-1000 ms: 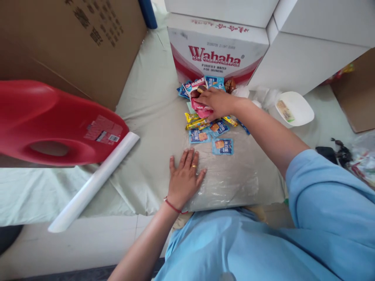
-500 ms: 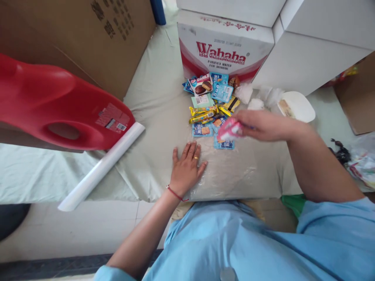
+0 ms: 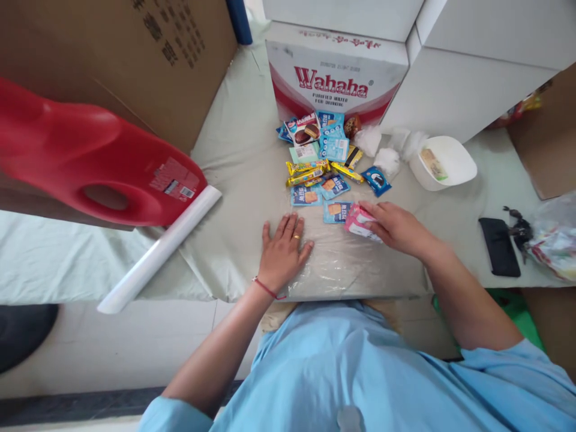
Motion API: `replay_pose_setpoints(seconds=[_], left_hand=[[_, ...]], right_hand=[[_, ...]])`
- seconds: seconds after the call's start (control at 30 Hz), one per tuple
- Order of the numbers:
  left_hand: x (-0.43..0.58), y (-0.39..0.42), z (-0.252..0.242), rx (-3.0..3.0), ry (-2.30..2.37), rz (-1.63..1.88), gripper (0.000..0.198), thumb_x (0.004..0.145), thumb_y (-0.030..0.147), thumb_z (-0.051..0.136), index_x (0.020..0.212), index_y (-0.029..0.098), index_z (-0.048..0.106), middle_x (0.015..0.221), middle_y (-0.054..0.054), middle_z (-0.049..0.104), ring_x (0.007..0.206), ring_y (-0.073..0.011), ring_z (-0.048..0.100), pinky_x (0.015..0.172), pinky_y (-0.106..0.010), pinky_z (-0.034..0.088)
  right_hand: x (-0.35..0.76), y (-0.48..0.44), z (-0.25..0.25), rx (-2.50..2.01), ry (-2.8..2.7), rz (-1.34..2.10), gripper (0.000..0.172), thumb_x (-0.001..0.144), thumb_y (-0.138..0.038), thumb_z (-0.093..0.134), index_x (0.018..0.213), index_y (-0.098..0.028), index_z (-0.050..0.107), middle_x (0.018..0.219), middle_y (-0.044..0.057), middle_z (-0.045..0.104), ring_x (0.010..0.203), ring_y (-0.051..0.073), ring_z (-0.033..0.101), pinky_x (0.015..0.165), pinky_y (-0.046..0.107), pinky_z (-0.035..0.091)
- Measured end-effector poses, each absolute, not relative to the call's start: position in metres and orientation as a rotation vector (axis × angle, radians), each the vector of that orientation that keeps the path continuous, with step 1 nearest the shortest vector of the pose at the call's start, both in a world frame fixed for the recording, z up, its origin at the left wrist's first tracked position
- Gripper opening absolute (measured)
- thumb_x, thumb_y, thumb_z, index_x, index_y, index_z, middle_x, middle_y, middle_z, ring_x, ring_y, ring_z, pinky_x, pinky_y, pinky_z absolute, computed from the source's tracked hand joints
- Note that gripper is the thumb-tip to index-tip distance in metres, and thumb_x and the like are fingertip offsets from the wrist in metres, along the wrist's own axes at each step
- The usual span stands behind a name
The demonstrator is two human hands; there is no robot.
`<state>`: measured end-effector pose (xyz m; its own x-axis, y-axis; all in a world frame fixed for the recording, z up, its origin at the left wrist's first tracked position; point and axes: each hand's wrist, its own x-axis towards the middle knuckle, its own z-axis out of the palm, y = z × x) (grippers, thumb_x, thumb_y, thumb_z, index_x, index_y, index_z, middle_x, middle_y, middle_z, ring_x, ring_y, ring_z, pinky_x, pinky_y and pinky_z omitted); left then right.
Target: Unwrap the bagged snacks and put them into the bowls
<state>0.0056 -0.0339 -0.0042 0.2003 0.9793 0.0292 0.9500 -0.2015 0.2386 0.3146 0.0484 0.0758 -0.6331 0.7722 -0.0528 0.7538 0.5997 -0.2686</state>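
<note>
My left hand (image 3: 282, 251) lies flat with spread fingers on the left part of a clear plastic sheet (image 3: 333, 270) on the cloth-covered table. My right hand (image 3: 396, 228) grips a pink and white packet (image 3: 361, 223), its fingers over the packet's right end. The packet is beside a blue snack packet (image 3: 336, 212) and partly covers it. Behind lies a pile of wrapped snacks: yellow sticks (image 3: 306, 175), more blue packets (image 3: 306, 195), a chocolate pie packet (image 3: 306, 129) and a dark blue packet (image 3: 376, 180) with a black and white picture.
A white plastic tub (image 3: 461, 165) stands to the right, near white bags (image 3: 387, 162). A Wahaha carton (image 3: 337, 78) backs the pile. At left are a red jug (image 3: 112, 156) and a plastic film roll (image 3: 162, 249). A black phone-like object (image 3: 499, 246) lies near the right edge.
My right hand has moved down and slightly right with the pink packet, lowering it near the front blue packet. The dark blue packet is now uncovered. My left hand stays flat on the sheet.
</note>
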Motion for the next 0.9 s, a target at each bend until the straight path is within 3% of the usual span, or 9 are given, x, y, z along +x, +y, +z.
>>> replay_pose_setpoints(seconds=[0.13,0.2,0.3,0.4,0.5,0.57,0.7,0.9], left_hand=[[0.005,-0.034,-0.002,2.298,1.853,0.244,0.062,0.111,0.045,0.024,0.164,0.018,0.04,0.172,-0.013,0.037,0.162,-0.0298,0.031,0.131,-0.067,0.012],[0.005,-0.034,-0.001,2.285,1.862,0.243,0.061,0.111,0.042,0.02,0.164,0.02,0.041,0.172,-0.011,0.038,0.162,-0.0287,0.032,0.131,-0.066,0.014],[0.006,-0.034,-0.002,2.276,1.881,0.249,0.06,0.111,0.041,0.021,0.164,0.021,0.041,0.172,-0.012,0.038,0.161,-0.0289,0.033,0.131,-0.066,0.013],[0.007,-0.034,-0.002,2.279,1.882,0.258,0.06,0.111,0.041,0.023,0.165,0.02,0.039,0.172,-0.012,0.038,0.161,-0.029,0.033,0.131,-0.068,0.012],[0.008,-0.034,-0.002,2.269,1.886,0.259,0.06,0.111,0.042,0.023,0.165,0.021,0.039,0.172,-0.011,0.037,0.162,-0.0286,0.032,0.131,-0.068,0.011],[0.009,-0.034,-0.001,2.263,1.891,0.256,0.06,0.111,0.043,0.023,0.165,0.021,0.039,0.172,-0.011,0.037,0.162,-0.0282,0.032,0.131,-0.068,0.011],[0.008,-0.034,-0.001,2.267,1.887,0.253,0.061,0.111,0.044,0.023,0.164,0.02,0.04,0.172,-0.011,0.037,0.162,-0.0278,0.032,0.131,-0.068,0.012],[0.009,-0.035,-0.002,2.268,1.891,0.255,0.061,0.111,0.044,0.023,0.165,0.021,0.039,0.172,-0.013,0.037,0.162,-0.0285,0.032,0.131,-0.069,0.009]], right_hand=[[0.285,0.059,0.077,-0.919,-2.683,0.839,0.052,0.11,-0.039,0.044,0.159,-0.024,0.047,0.141,0.013,0.068,0.123,0.026,0.065,0.102,0.039,0.052],[0.265,0.062,0.069,-0.768,-2.786,0.973,0.048,0.109,-0.035,0.046,0.156,-0.023,0.052,0.14,0.013,0.069,0.123,0.025,0.066,0.103,0.039,0.052],[0.243,0.063,0.055,-0.866,-2.911,0.809,0.042,0.107,-0.03,0.051,0.146,-0.02,0.063,0.135,0.015,0.07,0.124,0.029,0.063,0.105,0.045,0.051],[0.237,0.056,0.049,-1.029,-2.848,0.542,0.04,0.106,-0.036,0.056,0.141,-0.021,0.068,0.148,0.017,0.061,0.138,0.035,0.051,0.112,0.055,0.044],[0.241,0.042,0.047,-1.033,-2.832,0.504,0.065,0.095,-0.052,0.071,0.151,-0.02,0.059,0.15,0.019,0.059,0.145,0.039,0.043,0.116,0.058,0.041],[0.244,0.033,0.045,-1.035,-2.869,0.481,0.079,0.088,-0.053,0.08,0.154,-0.017,0.054,0.15,0.02,0.059,0.147,0.041,0.041,0.118,0.059,0.039],[0.242,0.027,0.04,-1.103,-2.873,0.465,0.073,0.09,-0.04,0.078,0.154,-0.017,0.052,0.147,0.02,0.061,0.143,0.04,0.044,0.114,0.057,0.042],[0.229,0.029,0.041,-1.116,-2.872,0.421,0.07,0.09,-0.038,0.076,0.153,-0.017,0.053,0.142,0.019,0.062,0.14,0.039,0.045,0.116,0.056,0.038]])
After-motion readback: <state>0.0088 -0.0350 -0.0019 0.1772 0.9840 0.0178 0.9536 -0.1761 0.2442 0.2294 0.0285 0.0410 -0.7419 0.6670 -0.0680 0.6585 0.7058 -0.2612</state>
